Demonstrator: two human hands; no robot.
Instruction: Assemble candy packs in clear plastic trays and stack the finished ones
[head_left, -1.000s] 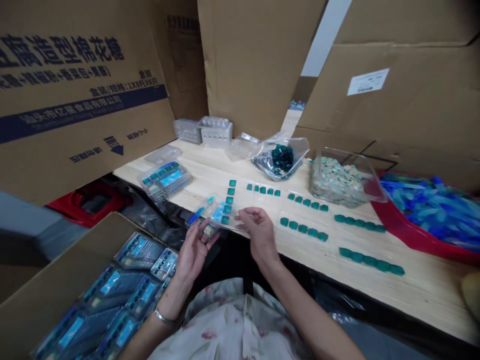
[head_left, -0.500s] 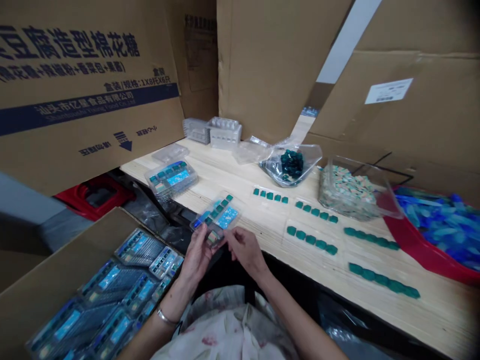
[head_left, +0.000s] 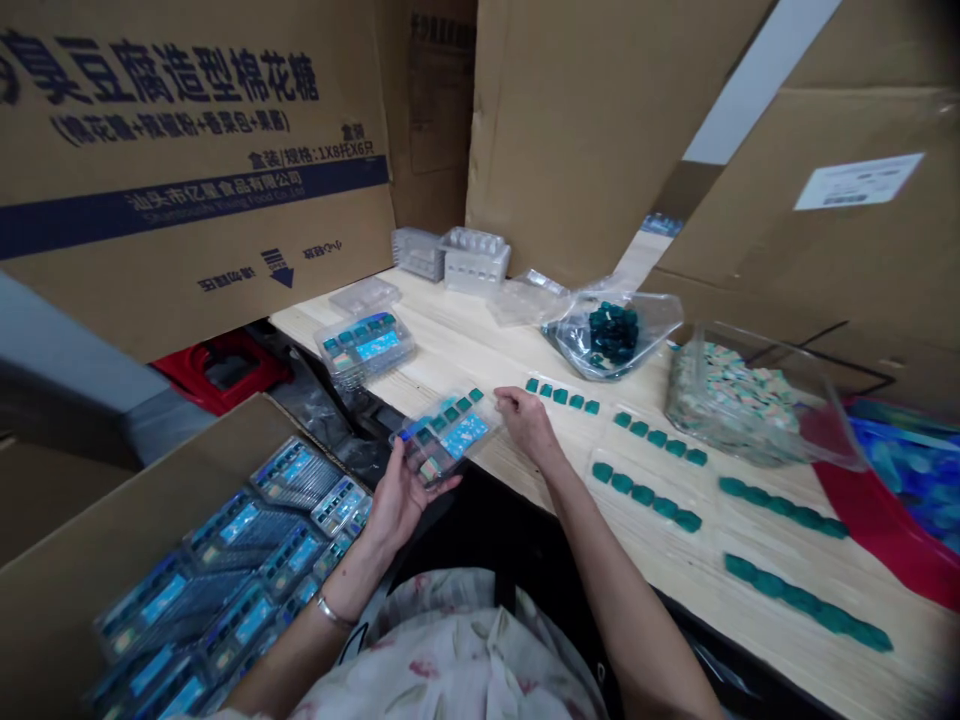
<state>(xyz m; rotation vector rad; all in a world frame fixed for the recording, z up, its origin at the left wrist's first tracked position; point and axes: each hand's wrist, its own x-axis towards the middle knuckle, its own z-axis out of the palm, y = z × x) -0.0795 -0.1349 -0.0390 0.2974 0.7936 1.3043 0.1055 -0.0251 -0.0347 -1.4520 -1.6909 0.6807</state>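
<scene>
Clear tray [head_left: 448, 435] holding teal tiles and blue cards rests in the left hand [head_left: 405, 510] above the tabletop's near edge, fingers curled up around it in a firm hold. The right hand [head_left: 529, 422] reaches its fingertips [head_left: 508, 397] to the tray's right edge; pinch or light touch, I cannot tell. Nearer left sits a carton [head_left: 112, 560] packed with filled trays. Rows of teal tiles [head_left: 645, 490] lie right on the tabletop [head_left: 465, 350], with a bag of tiles [head_left: 611, 335] and a clear tub [head_left: 731, 400] beyond.

the cardboard carton [head_left: 195, 250] reads 豆腐造型棉花糖 in blue print
</scene>
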